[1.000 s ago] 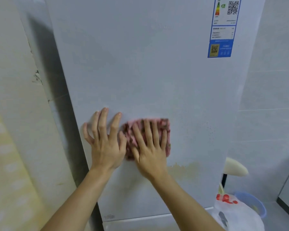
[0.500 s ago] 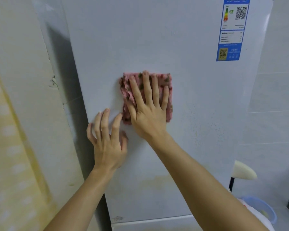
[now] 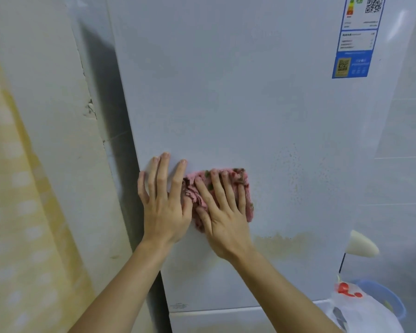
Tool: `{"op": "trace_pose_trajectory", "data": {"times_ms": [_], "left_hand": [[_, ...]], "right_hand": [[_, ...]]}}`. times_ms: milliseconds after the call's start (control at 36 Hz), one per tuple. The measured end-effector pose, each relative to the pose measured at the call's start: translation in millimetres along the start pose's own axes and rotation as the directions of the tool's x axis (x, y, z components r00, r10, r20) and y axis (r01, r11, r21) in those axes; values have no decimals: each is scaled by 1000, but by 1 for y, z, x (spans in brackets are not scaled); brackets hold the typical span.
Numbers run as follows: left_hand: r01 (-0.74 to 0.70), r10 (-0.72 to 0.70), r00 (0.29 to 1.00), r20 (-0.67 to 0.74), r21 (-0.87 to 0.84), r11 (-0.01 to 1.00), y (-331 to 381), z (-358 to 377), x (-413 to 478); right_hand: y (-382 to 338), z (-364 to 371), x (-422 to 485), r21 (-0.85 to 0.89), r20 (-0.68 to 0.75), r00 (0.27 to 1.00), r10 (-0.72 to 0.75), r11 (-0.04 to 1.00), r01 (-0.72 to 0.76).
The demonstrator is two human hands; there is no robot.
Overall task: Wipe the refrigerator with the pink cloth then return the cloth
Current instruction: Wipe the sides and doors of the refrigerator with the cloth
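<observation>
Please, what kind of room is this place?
Probably a home kitchen or utility corner. A white refrigerator with an energy label stands between a plastered wall and a tiled wall, and a blue bin sits on the floor.

Left hand: flat, palm forward, fingers spread and pointing up.
Right hand: flat, fingers extended upward, just beside the left.
Forearms: bare, reaching forward.
</observation>
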State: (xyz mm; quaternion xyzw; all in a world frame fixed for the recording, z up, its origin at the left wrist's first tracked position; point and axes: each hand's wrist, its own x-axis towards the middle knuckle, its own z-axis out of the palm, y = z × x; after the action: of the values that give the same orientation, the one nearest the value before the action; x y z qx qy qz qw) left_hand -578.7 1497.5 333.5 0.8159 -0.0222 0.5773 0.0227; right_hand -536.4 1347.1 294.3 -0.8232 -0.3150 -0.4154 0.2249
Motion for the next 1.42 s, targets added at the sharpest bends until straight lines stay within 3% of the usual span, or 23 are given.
{"op": "trace_pose_trajectory", "data": {"times_ms": [83,139,194,278,306,361,444,528,611,667,778,861,917,944,1028,1083,1194,1278,1361,1417], "left_hand": [[56,-53,998,35,-109,992,6,-8,-6],[101,-81,993,90,-246,964,14,-15,-11],[150,-89,982,164,-409,900,24,-23,-12],[257,-110,952,285,-555,791,44,-35,-12],[311,-131,935,329,-586,748,51,-39,-10],[417,-175,895,410,-634,651,61,-46,-5],[525,-209,843,496,-677,516,73,-56,2],[602,-174,788,591,-681,416,82,-63,4],[694,-109,712,694,-671,262,89,-68,2],[729,-70,677,733,-655,198,92,-72,2],[814,1,581,814,-581,0,101,-77,3],[835,-19,550,835,-550,-8,104,-77,0],[847,-40,520,853,-521,-103,101,-75,-4],[851,-50,502,864,-503,-149,99,-75,-5],[851,-67,458,887,-459,-255,94,-77,-9],[845,-115,413,903,-427,-322,92,-81,-9],[858,-217,299,929,-361,-365,78,-82,-16],[905,-305,242,921,-328,-271,58,-77,-25],[924,-387,277,879,-354,-143,47,-75,-28],[909,-459,362,811,-416,-18,44,-75,-26]], "right_hand": [[-13,-32,1,364,48,993,106,924,-117],[-21,-58,0,619,126,968,216,745,-247],[-27,-83,3,846,287,899,331,353,-400],[-27,-106,10,856,517,779,356,-211,-471],[-25,-110,10,825,556,761,334,-335,-455],[-23,-117,9,788,582,751,311,-443,-427],[-16,-124,2,759,614,728,305,-481,-439],[-10,-123,-4,765,592,753,287,-495,-413],[-6,-123,-9,783,577,779,245,-439,-441],[-12,-126,-9,815,567,801,191,-269,-513],[-16,-119,-17,816,474,866,157,292,-499],[-13,-112,-22,799,482,867,125,343,-493],[-11,-109,-27,798,530,836,140,249,-548],[-12,-110,-28,802,555,814,170,151,-579],[-7,-117,-24,772,636,686,355,-290,-566],[0,-126,-23,749,654,648,389,-448,-488],[14,-138,-22,722,655,652,382,-570,-391],[24,-149,-22,679,658,679,325,-646,-349],[29,-154,-12,653,649,724,234,-660,-372],[35,-157,-7,612,635,762,125,-684,-397]]}}
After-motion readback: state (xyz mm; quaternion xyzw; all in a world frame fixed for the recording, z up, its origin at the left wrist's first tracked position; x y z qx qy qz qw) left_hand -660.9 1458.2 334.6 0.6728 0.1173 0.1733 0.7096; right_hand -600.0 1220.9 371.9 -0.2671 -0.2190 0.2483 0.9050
